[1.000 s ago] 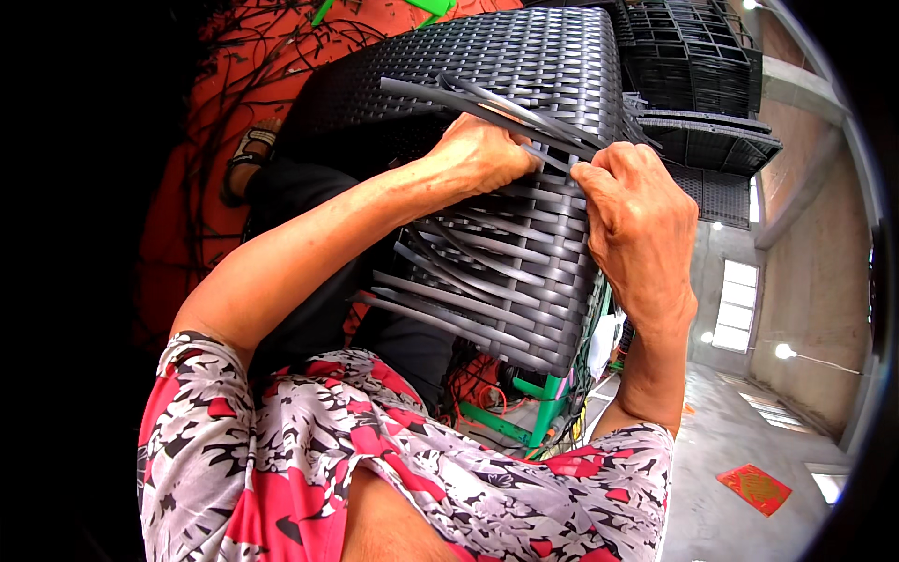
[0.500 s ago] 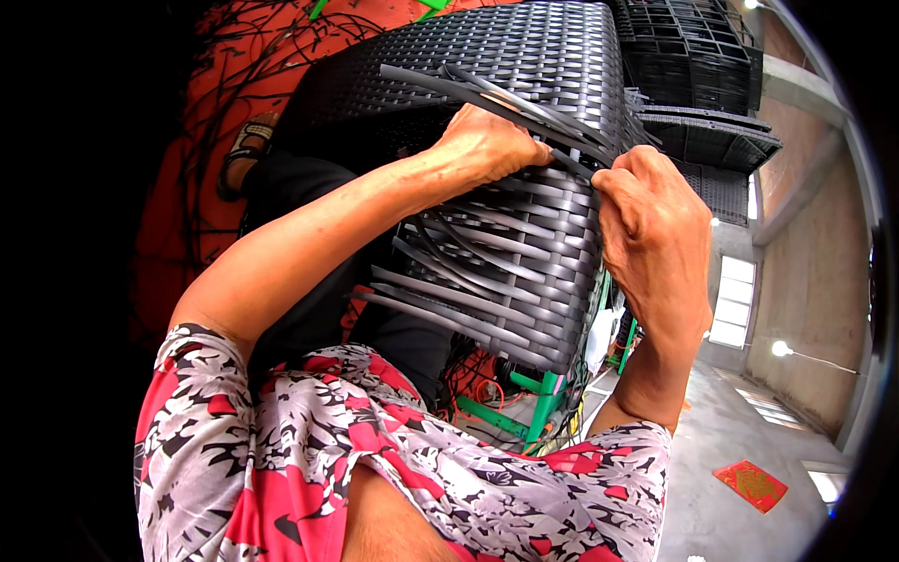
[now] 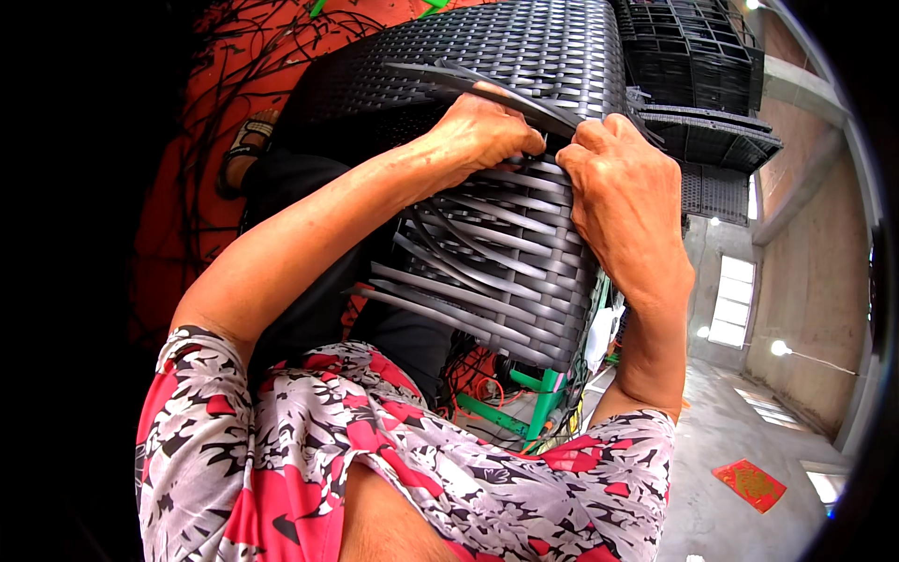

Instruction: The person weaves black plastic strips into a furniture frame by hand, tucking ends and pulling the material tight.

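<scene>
A dark grey woven wicker piece (image 3: 524, 47) rests in front of me, its near side partly woven, with loose strip ends (image 3: 421, 298) sticking out to the left. My left hand (image 3: 487, 136) is closed at the gap in the weave, fingertips pinching a flat dark strip. Close beside it, my right hand (image 3: 623, 178) is closed in a pinch at the corner of the piece; its fingertips seem to be on the same strip, though they partly hide it. Several loose strips (image 3: 524, 105) arch over the left hand toward the right one.
Black woven frames (image 3: 688, 66) are stacked at the far right. A green stand (image 3: 543, 407) is under the wicker piece. Loose strips lie scattered over the red floor covering (image 3: 211, 122) at left. A red paper sheet (image 3: 749, 486) lies on the grey floor at right.
My right hand has moved left and slightly up, closer to my left hand. The left hand has shifted slightly. The loose strips above have bent a little.
</scene>
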`<state>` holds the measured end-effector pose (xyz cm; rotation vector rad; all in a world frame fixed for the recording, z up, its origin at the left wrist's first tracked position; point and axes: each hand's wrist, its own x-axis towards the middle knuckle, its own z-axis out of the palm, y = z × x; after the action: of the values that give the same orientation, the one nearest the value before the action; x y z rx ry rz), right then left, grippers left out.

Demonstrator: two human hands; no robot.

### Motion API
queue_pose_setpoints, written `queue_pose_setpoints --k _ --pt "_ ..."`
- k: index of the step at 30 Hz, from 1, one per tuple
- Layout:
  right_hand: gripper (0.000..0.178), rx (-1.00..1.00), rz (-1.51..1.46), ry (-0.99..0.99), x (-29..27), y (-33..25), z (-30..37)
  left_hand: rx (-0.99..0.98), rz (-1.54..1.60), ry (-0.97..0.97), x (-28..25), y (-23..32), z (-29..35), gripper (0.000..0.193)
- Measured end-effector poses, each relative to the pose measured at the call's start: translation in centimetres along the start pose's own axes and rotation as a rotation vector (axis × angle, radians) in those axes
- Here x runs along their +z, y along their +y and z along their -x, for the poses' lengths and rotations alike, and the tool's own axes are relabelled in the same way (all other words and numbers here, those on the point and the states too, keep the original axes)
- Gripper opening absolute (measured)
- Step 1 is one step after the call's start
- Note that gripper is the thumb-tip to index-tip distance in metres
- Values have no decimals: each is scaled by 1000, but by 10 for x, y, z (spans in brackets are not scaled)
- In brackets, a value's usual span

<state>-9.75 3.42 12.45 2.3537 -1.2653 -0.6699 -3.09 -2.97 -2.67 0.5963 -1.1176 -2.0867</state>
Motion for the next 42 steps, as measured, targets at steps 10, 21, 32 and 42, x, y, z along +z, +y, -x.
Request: queue_pose_setpoints --k 10,21,32,42 --pt "22 60 -276 387 -2 3 7 -22 383 45 -19 -35 -7 8" --pt "13 428 -592 576 25 29 53 172 -145 553 -108 -90 43 8" --pt "15 306 -474 440 44 53 20 688 -540 398 -17 9 87 8" --pt "16 578 -1064 408 46 76 4 94 64 84 25 51 9 20"
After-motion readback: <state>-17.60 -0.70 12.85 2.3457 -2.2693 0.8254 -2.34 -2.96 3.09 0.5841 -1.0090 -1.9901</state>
